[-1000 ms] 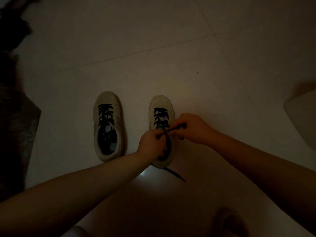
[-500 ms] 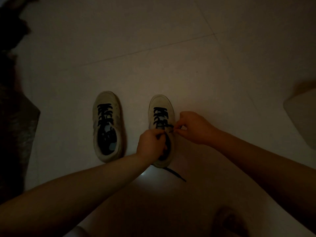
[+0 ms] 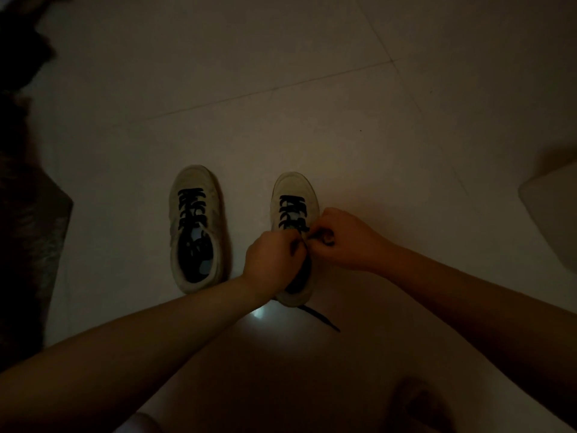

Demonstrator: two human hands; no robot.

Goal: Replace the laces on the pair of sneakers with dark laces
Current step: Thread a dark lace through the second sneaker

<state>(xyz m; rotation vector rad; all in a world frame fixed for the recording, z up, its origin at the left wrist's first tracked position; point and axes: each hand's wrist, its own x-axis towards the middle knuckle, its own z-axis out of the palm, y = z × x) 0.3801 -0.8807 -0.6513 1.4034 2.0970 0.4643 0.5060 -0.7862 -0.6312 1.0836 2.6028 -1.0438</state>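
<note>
2 pale low-top fabric sneakers on the floor: left sneaker point(image 3: 196, 229) & right sneaker point(image 3: 295, 214), side by side, toes pointing away. 2 sets of dark flat laces: 1 threaded on the left shoe point(image 3: 191, 210), 1 on the right shoe point(image 3: 292, 210). 1 loose dark lace end point(image 3: 321, 317) trails past the right shoe's heel. 2 bare hands, both over the right shoe: left hand point(image 3: 274, 260), right hand point(image 3: 340, 239). 1 pale blocky object point(image 3: 552, 220) at the right edge, too dim to identify. 1 dark mottled mass point(image 3: 28, 245) along the left edge. 1 small bright reflection point(image 3: 258, 314) on the floor. 2 tile joints cross in the floor, approx.
</note>
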